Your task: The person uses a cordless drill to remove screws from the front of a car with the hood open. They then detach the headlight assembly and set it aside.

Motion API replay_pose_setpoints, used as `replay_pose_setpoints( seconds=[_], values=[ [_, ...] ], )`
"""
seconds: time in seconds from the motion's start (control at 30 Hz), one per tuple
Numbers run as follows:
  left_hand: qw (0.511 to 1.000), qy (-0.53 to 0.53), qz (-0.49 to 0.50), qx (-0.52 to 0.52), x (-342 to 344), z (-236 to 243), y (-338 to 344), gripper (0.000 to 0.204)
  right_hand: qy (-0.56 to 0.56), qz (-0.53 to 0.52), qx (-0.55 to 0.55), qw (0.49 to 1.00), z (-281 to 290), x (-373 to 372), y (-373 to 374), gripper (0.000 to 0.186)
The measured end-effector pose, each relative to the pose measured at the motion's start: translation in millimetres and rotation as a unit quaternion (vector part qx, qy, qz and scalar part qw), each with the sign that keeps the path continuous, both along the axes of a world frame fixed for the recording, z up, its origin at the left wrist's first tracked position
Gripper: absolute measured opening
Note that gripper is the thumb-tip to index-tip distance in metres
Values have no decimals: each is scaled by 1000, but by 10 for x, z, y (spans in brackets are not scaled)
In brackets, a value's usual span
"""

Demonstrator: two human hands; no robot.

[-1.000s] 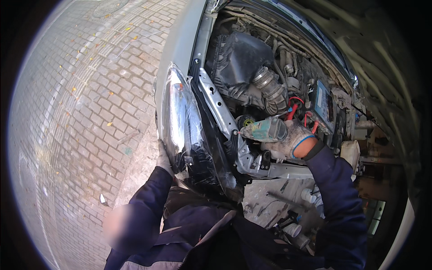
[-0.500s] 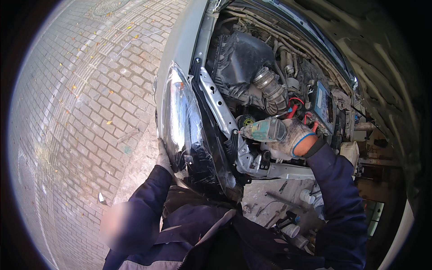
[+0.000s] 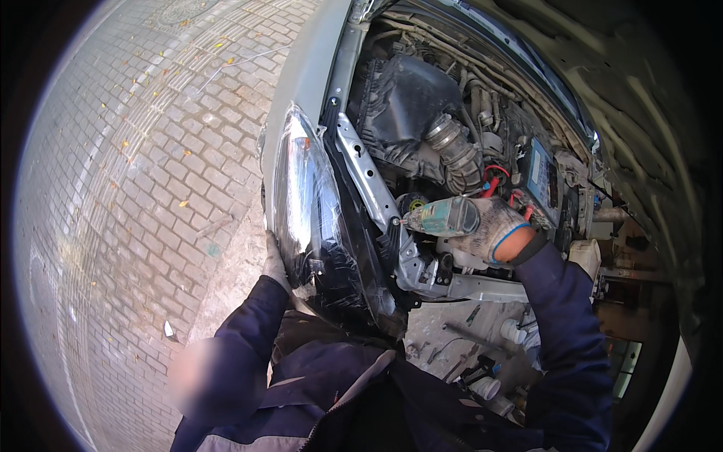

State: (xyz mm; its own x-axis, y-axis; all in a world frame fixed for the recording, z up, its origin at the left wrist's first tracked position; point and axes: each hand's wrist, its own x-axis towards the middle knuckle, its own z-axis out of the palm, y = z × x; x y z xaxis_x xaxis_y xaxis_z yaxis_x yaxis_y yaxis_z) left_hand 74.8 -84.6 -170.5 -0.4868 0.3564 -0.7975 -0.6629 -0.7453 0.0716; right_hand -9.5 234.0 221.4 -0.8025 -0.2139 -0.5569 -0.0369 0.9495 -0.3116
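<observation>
A green power drill (image 3: 444, 217) is gripped in my gloved right hand (image 3: 493, 226), its handle mostly hidden by the fingers. The tip points left and meets a bolt (image 3: 396, 222) on the silver metal bracket (image 3: 363, 162) behind the headlight. That headlight (image 3: 305, 200), wrapped in shiny clear film, sits at the car's front corner. My left hand (image 3: 276, 260), also gloved, lies against the headlight's outer side with fingers stretched along it; part of the hand is hidden.
The engine bay holds a black air filter box (image 3: 410, 98), a ribbed intake hose (image 3: 456, 151) and a battery (image 3: 541, 181) with red cables. Overhead on the right hangs the raised hood (image 3: 633, 113). Several tools and white containers (image 3: 488, 387) lie on the ground below the front crossbar (image 3: 486, 288).
The view has shifted very slightly. The drill stays at the same bolt, and both hands hold their places.
</observation>
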Motion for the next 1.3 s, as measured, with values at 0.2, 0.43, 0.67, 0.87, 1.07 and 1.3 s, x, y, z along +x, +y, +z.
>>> replay_pose_setpoints(
  seconds=[0.2, 0.43, 0.67, 0.87, 1.07, 1.3],
  values=[
    [1000, -3, 1, -8, 5, -28, -3, 96, -49, 22, 73, 996, 51, -56, -22, 46],
    [1000, -16, 2, 17, 6, -86, 0, 95, -62, 5, 71, 996, 26, -36, -46, 46],
    [1000, 9, -4, -3, 22, -136, 3, 98, -49, 44, 121, 990, 121, -59, -115, 45],
    [1000, 2, -9, 10, 2, -70, 5, 98, -8, 130, 131, 983, 163, -64, -198, 37],
    [1000, 3, 2, -9, 3, -4, 17, 97, -7, 120, 144, 982, 183, -219, -288, 44],
    [1000, 29, 6, -3, 21, -109, 11, 96, -44, 51, 92, 993, 134, -138, -98, 56]
  ],
)
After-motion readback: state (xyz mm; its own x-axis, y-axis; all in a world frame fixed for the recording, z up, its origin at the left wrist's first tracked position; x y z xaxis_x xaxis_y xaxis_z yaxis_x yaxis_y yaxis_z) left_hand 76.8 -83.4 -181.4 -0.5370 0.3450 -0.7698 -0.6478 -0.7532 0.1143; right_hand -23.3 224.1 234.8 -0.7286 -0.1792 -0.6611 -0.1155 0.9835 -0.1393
